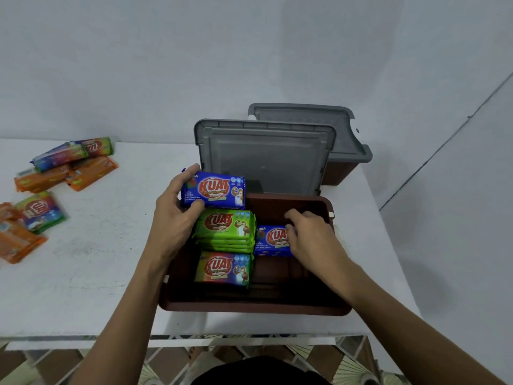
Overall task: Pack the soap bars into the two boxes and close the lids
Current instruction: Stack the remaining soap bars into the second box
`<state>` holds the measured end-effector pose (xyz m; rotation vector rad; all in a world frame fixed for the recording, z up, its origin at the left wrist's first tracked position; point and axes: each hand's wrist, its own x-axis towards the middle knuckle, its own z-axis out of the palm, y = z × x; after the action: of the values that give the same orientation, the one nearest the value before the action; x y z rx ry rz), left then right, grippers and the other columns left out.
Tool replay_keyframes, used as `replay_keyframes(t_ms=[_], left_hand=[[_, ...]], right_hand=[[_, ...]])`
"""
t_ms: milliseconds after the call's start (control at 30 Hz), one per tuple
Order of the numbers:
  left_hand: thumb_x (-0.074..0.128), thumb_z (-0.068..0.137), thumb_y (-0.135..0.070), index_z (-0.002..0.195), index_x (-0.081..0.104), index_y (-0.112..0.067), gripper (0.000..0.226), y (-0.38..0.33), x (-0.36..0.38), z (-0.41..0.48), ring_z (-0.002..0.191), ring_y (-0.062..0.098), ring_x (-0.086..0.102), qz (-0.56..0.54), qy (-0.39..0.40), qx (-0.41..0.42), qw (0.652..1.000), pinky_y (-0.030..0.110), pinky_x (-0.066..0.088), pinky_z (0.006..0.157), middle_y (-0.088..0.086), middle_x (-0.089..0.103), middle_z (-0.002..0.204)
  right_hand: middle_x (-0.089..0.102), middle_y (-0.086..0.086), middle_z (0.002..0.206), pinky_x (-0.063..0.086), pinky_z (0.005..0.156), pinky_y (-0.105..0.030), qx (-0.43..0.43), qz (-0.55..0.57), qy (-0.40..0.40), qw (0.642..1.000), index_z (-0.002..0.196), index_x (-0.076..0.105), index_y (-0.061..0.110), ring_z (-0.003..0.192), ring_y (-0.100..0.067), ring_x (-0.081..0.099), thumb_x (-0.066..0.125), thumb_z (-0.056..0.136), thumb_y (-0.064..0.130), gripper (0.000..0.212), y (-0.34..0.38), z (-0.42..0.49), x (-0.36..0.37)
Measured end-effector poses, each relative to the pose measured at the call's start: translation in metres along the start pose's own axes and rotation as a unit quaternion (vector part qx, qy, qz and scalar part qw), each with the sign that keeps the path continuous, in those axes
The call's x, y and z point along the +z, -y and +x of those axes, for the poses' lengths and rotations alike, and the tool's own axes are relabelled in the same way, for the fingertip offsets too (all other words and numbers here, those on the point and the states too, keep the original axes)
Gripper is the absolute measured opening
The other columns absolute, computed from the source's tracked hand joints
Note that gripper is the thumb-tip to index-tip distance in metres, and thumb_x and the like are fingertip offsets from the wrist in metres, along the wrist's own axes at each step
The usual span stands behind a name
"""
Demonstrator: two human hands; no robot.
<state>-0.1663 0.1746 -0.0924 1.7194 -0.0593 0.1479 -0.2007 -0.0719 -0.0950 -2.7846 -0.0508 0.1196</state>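
Left grip [173,215] is closed round the left end of a blue KUAT soap bar [215,191], thumb on the near edge, fingers over the far edge; the bar is held label-up at the far-left corner of the brown box [249,305]. Just nearer than that grip, inside the box, a green soap bar stack [226,226] is seen, several bars deep, and nearer again a rainbow-wrapped soap bar [224,269] lies label-up. Right grip [311,234] is narrow, with the fingers curled down onto the right end of a second blue soap bar [270,240], which lies low in the box just right of the green stack; full pinch or mere contact cannot be told, but the fingertips are bent over the bar's edge. Bare box floor is visible nearer than the right grip. Beyond both grips the grey lid [266,154] is stood open, nearly upright at the box's far edge. Behind it and to the right of the right grip a second brown box [341,173] is placed, mostly hidden, with a second grey lid [305,120] also raised. Well left of the left grip, loose soap bars [66,168] in orange and rainbow wrappers are scattered on the white tabletop [111,245], in a far cluster and a nearer one at the frame edge. A tiled floor [347,357] is visible below the tabletop's near edge.
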Motion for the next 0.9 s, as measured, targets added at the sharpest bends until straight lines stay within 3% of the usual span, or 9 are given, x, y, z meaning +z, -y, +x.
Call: replay_keyframes(t_ms=[100,200,267,333,500,600,700,833,900], left_hand=[[0.058,0.092,-0.002,0.138,0.049,-0.025,0.052,-0.010,0.011,-0.006,0.114,0.013,0.060,-0.052,0.021,-0.007,0.998,0.026,0.059,0.075,-0.005,0.056,0.128],[0.058,0.091,-0.002,0.137,0.049,-0.026,0.053,-0.020,0.023,-0.011,0.114,0.014,0.061,-0.079,0.063,0.000,0.995,0.027,0.058,0.077,-0.003,0.058,0.128],[0.059,0.090,-0.003,0.139,0.047,-0.023,0.054,-0.022,0.029,-0.013,0.118,0.016,0.059,-0.089,0.089,-0.001,0.992,0.029,0.058,0.079,0.000,0.056,0.131],[0.059,0.091,-0.004,0.140,0.046,-0.022,0.054,-0.023,0.031,-0.013,0.119,0.014,0.057,-0.085,0.103,-0.002,0.991,0.027,0.057,0.079,-0.001,0.054,0.133],[0.064,0.087,-0.025,0.142,0.041,-0.031,0.060,-0.018,0.022,-0.008,0.119,0.007,0.056,0.019,0.169,0.006,0.985,0.026,0.057,0.082,-0.005,0.052,0.134],[0.065,0.090,-0.025,0.142,0.041,-0.033,0.058,-0.008,0.010,-0.002,0.120,0.001,0.053,0.115,0.147,0.038,0.982,0.025,0.052,0.090,-0.012,0.054,0.135],[0.061,0.093,-0.016,0.136,0.051,-0.028,0.046,0.005,-0.006,0.004,0.115,0.002,0.055,0.208,0.073,0.106,0.970,0.024,0.048,0.094,-0.009,0.059,0.128],[0.057,0.092,-0.008,0.122,0.063,-0.018,0.033,0.018,-0.021,0.009,0.102,0.000,0.053,0.299,0.027,0.172,0.938,0.001,0.036,0.087,-0.002,0.064,0.116],[0.053,0.091,-0.010,0.118,0.065,-0.017,0.031,0.024,-0.024,0.008,0.103,0.005,0.055,0.314,0.025,0.178,0.932,0.005,0.037,0.089,-0.001,0.064,0.115]], right_hand=[[0.066,-0.001,0.118,0.055,0.087,-0.029,-0.035,0.231,-0.019,0.972,0.128,0.054,0.026,0.107,-0.009,0.062,0.057,0.096,0.029,0.032,0.001,0.004,-0.014],[0.067,0.000,0.115,0.060,0.083,-0.039,-0.030,0.485,0.022,0.874,0.123,0.051,0.028,0.105,-0.012,0.067,0.062,0.094,0.024,0.031,0.015,0.006,-0.025],[0.063,-0.003,0.120,0.061,0.078,-0.039,-0.032,0.571,0.033,0.820,0.125,0.051,0.026,0.107,-0.016,0.068,0.061,0.093,0.017,0.035,0.023,0.007,-0.029],[0.064,-0.006,0.122,0.060,0.078,-0.040,-0.026,0.591,0.014,0.806,0.125,0.054,0.025,0.107,-0.019,0.068,0.061,0.093,0.014,0.035,0.025,0.005,-0.028],[0.070,-0.003,0.115,0.060,0.078,-0.041,0.015,0.601,-0.001,0.799,0.123,0.060,0.022,0.106,-0.019,0.069,0.061,0.093,0.014,0.031,0.020,0.001,-0.025],[0.069,-0.001,0.114,0.060,0.077,-0.044,0.042,0.575,-0.013,0.817,0.122,0.061,0.023,0.103,-0.017,0.070,0.062,0.091,0.018,0.031,0.011,-0.003,-0.028],[0.068,-0.001,0.115,0.061,0.075,-0.041,0.061,0.534,-0.023,0.843,0.122,0.061,0.023,0.104,-0.016,0.068,0.062,0.091,0.020,0.031,0.000,-0.007,-0.031],[0.058,0.002,0.121,0.062,0.072,-0.032,0.079,0.405,-0.021,0.911,0.124,0.058,0.024,0.110,-0.017,0.061,0.060,0.093,0.022,0.032,-0.011,-0.007,-0.033],[0.056,0.001,0.123,0.062,0.074,-0.037,0.090,0.361,-0.019,0.928,0.124,0.058,0.024,0.113,-0.018,0.058,0.060,0.093,0.022,0.031,-0.014,-0.005,-0.028]])
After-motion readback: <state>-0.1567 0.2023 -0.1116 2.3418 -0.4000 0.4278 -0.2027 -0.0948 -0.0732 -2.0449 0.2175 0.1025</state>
